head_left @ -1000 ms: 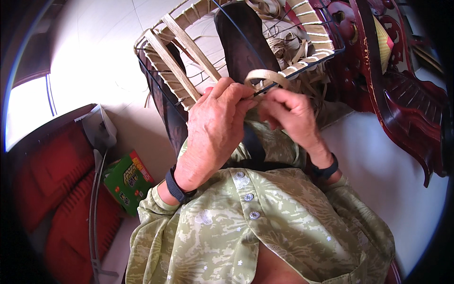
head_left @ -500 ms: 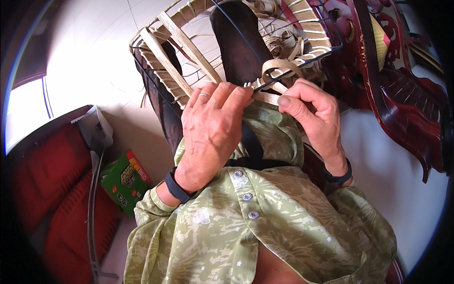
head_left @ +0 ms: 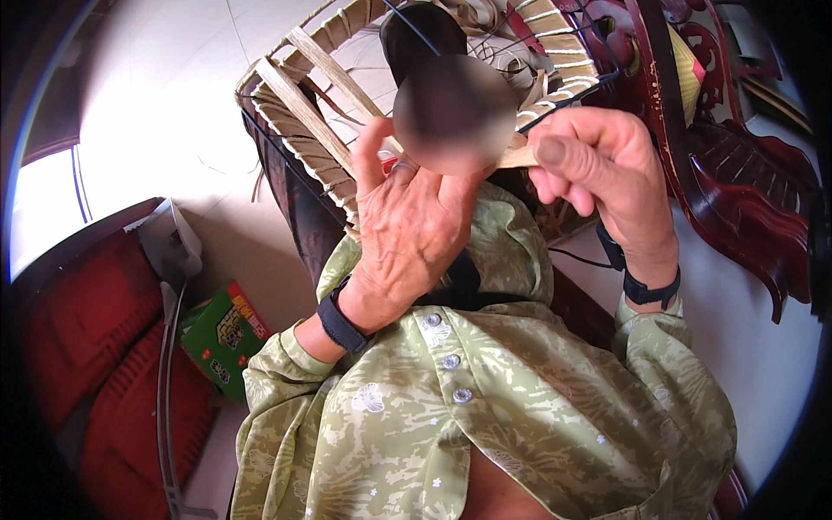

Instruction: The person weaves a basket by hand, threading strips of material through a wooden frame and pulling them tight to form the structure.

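In front of me is a basket-like wire frame [head_left: 563, 48], its sides wrapped in pale strip bound with white cord. My left hand [head_left: 407, 225] lies at the frame's near edge, a ring on one finger. One finger stretches up along the frame; a round blurred patch hides the other fingertips and what they touch. My right hand [head_left: 607, 160] pinches the end of a flat tan strip [head_left: 517, 158] between thumb and fingers. That strip runs left into the blur, towards my left hand. Two wider tan strips [head_left: 308, 108] cross the frame's left side.
Loose tan strips [head_left: 511, 65] lie coiled behind the frame. A carved dark red wooden piece of furniture [head_left: 737, 191] stands on the right. On the left are a green box [head_left: 225, 338], red cushions [head_left: 130, 407] and a thin metal stand [head_left: 169, 390].
My right hand has moved right and slightly up with the strip, and the strip's loop no longer shows. My left hand has shifted right, one finger now raised.
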A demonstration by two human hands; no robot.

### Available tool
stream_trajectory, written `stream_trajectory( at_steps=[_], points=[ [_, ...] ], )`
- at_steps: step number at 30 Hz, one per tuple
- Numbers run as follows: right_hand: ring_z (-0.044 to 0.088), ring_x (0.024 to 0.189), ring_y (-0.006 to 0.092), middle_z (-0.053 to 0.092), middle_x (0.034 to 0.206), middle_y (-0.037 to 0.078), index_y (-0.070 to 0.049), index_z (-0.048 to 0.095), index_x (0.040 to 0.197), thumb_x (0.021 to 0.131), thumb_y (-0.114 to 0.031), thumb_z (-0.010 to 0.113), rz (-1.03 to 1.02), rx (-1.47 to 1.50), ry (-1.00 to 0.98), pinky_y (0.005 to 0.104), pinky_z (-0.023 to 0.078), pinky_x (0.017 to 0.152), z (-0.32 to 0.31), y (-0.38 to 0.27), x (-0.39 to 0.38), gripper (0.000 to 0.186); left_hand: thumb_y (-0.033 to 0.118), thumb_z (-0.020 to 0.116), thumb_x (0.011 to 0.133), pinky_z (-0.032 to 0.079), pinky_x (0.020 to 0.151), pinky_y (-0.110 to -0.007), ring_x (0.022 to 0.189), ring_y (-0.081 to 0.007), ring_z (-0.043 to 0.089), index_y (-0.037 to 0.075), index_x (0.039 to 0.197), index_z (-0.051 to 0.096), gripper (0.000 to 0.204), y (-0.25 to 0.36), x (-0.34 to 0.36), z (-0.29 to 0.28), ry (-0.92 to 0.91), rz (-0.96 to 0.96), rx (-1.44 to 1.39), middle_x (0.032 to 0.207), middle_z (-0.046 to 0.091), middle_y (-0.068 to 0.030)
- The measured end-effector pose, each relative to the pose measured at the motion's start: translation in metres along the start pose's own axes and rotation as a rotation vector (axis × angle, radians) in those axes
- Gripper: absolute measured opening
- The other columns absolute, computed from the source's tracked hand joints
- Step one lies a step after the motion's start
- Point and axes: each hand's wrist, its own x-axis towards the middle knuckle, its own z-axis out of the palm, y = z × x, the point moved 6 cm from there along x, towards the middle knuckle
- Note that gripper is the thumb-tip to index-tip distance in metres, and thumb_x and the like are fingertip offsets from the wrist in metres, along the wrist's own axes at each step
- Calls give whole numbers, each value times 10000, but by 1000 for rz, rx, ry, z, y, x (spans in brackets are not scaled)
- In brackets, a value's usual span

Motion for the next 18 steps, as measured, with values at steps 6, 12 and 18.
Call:
stream_trajectory(
  at_steps=[6, 12, 18],
  points=[
    [588, 495, 41, 664, 662, 28, -14, 661, 801, 977, -214, 697, 318, 7, -249, 186, 435, 452, 15, -14, -24, 269, 12, 720, 799, 461, 945, -427, 736, -248, 633, 76, 931, 617, 180, -10, -3, 10, 7, 4, -54, 756, 633, -52],
    [739, 806, 189, 716, 1112, 205, 119, 538, 1343, 993, -153, 638, 38, -28, -653, 287, 611, 706, 6, -18, -92, 455, -7, 675, 844, 449, 937, -433, 781, -288, 634, 73, 930, 590, 144, -13, 5, 12, -37, -34, -107, 758, 613, -75],
    [708, 648, 230, 721, 947, 194, 41, 570, 1114, 1088, -187, 390, 349, 607, -191, 291, 570, 609, 10, 49, -70, 292, -2, 674, 861, 452, 926, -427, 751, -281, 637, 76, 965, 606, 147, -15, 9, 12, -67, -63, -144, 737, 612, -84]
  ],
)
